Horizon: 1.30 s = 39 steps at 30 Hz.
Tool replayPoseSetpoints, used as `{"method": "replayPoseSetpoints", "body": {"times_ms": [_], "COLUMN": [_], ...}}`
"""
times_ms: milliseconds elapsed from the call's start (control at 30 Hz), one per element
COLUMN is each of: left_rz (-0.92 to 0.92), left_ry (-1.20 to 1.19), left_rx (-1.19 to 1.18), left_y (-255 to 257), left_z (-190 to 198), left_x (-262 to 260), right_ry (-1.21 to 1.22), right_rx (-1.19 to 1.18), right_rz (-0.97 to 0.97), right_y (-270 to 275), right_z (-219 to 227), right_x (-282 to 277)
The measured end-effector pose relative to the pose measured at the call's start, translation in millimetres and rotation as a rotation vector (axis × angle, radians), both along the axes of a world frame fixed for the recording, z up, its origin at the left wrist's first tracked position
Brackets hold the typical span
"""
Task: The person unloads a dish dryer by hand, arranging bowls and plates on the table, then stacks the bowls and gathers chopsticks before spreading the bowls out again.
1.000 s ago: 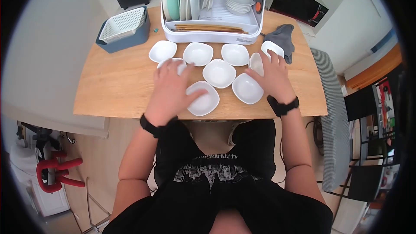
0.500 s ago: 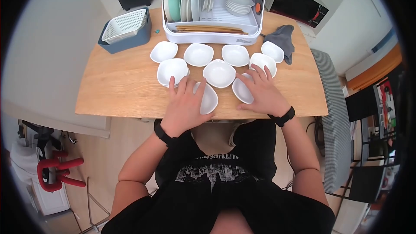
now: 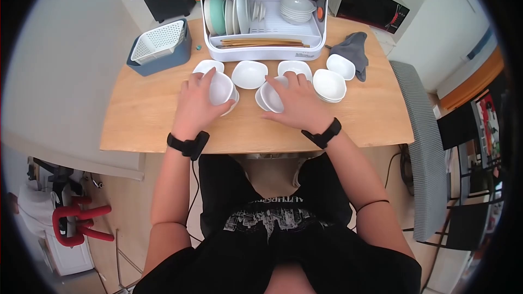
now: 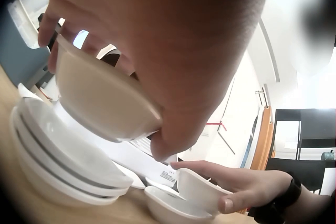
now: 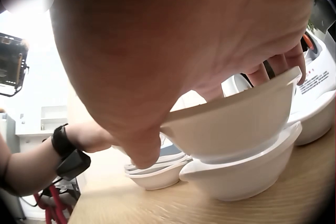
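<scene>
My left hand [image 3: 195, 103] grips a small white bowl [image 4: 102, 95] by its rim, tilted above a stack of similar bowls [image 4: 58, 153] at the left of the table. Near the middle, my right hand [image 3: 300, 103] holds another white bowl [image 5: 236, 119] between thumb and fingers, over a single bowl [image 5: 247, 176] on the wood; the two overlap in the right wrist view. Behind them stand more white bowls: one at left [image 3: 206, 66], one in the centre [image 3: 250, 74] and one [image 3: 295, 67] partly behind my right fingers. A stacked pair [image 3: 329, 83] sits at right, near another bowl [image 3: 341, 67].
A white dish box [image 3: 261, 53] at the back holds plates, stacked bowls and chopsticks [image 3: 261, 43]. A blue basket [image 3: 163, 65] with a white one inside stands at back left. On the right lies a grey cloth [image 3: 351, 51], with a microwave [image 3: 370, 6] beyond.
Both hands have picked up the two front bowls. The left has carried its bowl up and left over the left stack; the right has brought its bowl left over the middle bowl.
</scene>
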<state>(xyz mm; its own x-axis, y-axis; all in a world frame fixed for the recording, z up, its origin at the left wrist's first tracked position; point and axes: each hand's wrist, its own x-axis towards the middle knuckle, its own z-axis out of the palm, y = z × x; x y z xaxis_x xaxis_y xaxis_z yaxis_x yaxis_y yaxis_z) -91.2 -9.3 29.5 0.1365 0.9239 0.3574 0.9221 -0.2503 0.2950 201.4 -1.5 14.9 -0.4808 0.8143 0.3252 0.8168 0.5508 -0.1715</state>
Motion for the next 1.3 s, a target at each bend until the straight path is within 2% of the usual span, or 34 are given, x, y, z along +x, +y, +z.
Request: {"method": "replayPoseSetpoints", "body": {"times_ms": [167,433,567,767,867,933,1000,1067,1133,1167,1233,1267,1300], "left_rz": [0.012,-0.005,-0.015,-0.019,-0.013,-0.004,-0.002,0.000,-0.022,-0.018,-0.128,-0.134,-0.064], "left_ry": [0.026,0.054,0.056,0.029,0.010,-0.023,-0.023,-0.025,-0.001,-0.002,-0.200,-0.198,-0.257], "left_rx": [-0.115,-0.059,-0.022,-0.052,-0.036,-0.048,-0.104,-0.153,-0.159,-0.156,-0.082,-0.088,-0.101], "left_y": [4,8,8,2,-2,-5,-7,-8,-6,-3,8,13,17], "left_z": [-8,-22,-30,-33,-37,-39,-31,-27,-26,-29,-34,-33,-27], "left_x": [0,0,-1,-1,-1,-1,0,-1,-5,-11,-34,-44,-53], "right_ry": [-0.078,-0.107,-0.064,-0.023,0.003,0.199,0.289,0.578,0.597,0.598,0.435,0.437,0.420], "right_rx": [-0.077,-0.112,-0.116,-0.011,0.007,0.144,0.177,0.180,-0.023,-0.021,-0.305,-0.309,-0.363], "right_rz": [-0.054,-0.112,-0.068,-0.033,0.002,0.073,-0.162,-0.332,-0.641,-0.636,-0.775,-0.782,-0.771], "right_y": [8,6,2,-13,-14,1,14,48,65,75,86,88,87], "right_z": [-8,-10,-15,-30,-17,3,23,4,-12,-25,-44,-50,-48], "right_x": [-17,-20,-17,-10,9,41,83,144,196,217,240,243,236]}}
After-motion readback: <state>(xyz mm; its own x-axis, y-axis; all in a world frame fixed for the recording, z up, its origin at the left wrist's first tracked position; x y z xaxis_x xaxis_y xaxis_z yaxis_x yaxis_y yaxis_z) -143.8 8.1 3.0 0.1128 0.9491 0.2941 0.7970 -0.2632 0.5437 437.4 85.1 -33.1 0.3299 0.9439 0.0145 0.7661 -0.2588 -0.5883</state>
